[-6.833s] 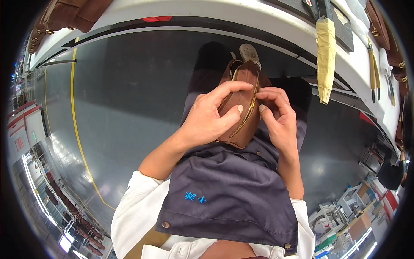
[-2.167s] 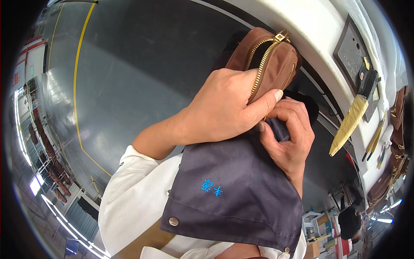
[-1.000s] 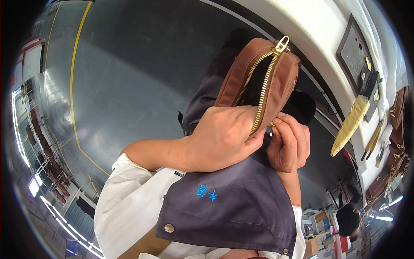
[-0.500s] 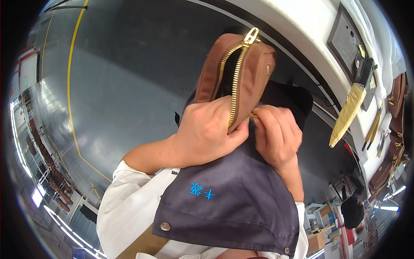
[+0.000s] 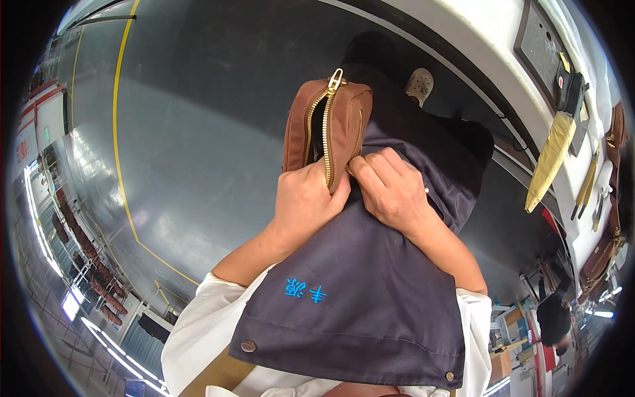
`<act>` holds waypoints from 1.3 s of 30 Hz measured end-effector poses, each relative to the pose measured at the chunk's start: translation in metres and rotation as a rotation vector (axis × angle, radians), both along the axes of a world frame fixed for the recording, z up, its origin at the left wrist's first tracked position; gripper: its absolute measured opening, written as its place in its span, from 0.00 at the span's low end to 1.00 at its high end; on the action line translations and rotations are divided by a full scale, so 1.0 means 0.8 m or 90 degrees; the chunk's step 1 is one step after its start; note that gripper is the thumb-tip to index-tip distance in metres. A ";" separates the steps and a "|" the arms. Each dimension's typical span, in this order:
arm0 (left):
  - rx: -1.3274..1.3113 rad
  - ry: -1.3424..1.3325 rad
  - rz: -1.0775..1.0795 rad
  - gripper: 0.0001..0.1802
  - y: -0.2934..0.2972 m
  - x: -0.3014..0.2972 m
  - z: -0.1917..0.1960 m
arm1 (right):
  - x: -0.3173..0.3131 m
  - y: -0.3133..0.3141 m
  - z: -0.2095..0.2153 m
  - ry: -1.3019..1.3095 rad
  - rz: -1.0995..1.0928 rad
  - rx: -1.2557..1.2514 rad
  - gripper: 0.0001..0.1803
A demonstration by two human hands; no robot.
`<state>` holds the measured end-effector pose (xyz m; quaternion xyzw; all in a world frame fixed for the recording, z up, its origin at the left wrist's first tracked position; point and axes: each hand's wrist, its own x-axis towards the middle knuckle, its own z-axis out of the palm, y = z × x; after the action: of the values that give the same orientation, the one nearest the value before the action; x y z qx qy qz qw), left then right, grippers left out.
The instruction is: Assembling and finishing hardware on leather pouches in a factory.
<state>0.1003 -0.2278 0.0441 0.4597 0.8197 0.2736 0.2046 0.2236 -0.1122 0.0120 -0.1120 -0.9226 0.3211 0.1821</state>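
Note:
A brown pouch (image 5: pixel 350 112) is held up above my dark apron (image 5: pixel 370 298). Its main gold-toothed zipper is parted, with the pull (image 5: pixel 336 81) at the far end and a dark inside showing. My left hand (image 5: pixel 305 202) grips the near end of the pouch, fingers on the far side of the zipper teeth and partly hidden, thumb across the front. My right hand (image 5: pixel 390 188) pinches a small gold zipper pull (image 5: pixel 349 168) at the near end of a second zipper, along the pouch's right side. The fingertips hide most of that pull.
To the right runs a white worktable (image 5: pixel 506 73), holding a yellow-wrapped tool (image 5: pixel 552 159), a dark board (image 5: pixel 539 40) and brown leather goods (image 5: pixel 603 248). A shoe (image 5: pixel 419 85) shows on the grey floor (image 5: pixel 198 132). A person (image 5: pixel 554 317) in dark clothes is at the lower right.
The pouch and both hands have moved left and look lower and smaller in view. My right hand remains pinched at the side zipper. A shoe and more apron now show beyond them.

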 end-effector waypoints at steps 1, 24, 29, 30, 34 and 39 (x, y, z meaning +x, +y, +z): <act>0.020 -0.008 0.026 0.07 -0.001 0.002 -0.003 | 0.000 -0.004 0.001 0.005 -0.020 -0.007 0.14; -0.005 -0.121 -0.074 0.09 0.021 -0.042 0.007 | -0.012 0.010 -0.002 0.072 -0.120 -0.076 0.09; 0.022 -0.185 -0.096 0.16 0.029 -0.077 0.029 | 0.006 0.041 0.001 0.224 -0.261 -0.076 0.03; 0.115 -0.134 -0.096 0.18 0.031 -0.082 0.035 | 0.010 0.047 -0.002 0.241 -0.285 -0.080 0.03; 0.280 -0.042 -0.129 0.20 0.062 -0.109 0.109 | 0.012 0.076 -0.081 0.121 -0.467 -0.289 0.06; 0.364 -0.022 -0.165 0.20 0.125 -0.122 0.179 | 0.024 0.130 -0.270 -0.125 -0.434 -0.398 0.13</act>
<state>0.0024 -0.1276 0.1875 0.5948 0.6402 0.4726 0.1141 0.2424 -0.0086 -0.2040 -0.4880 -0.7051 0.4930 0.1469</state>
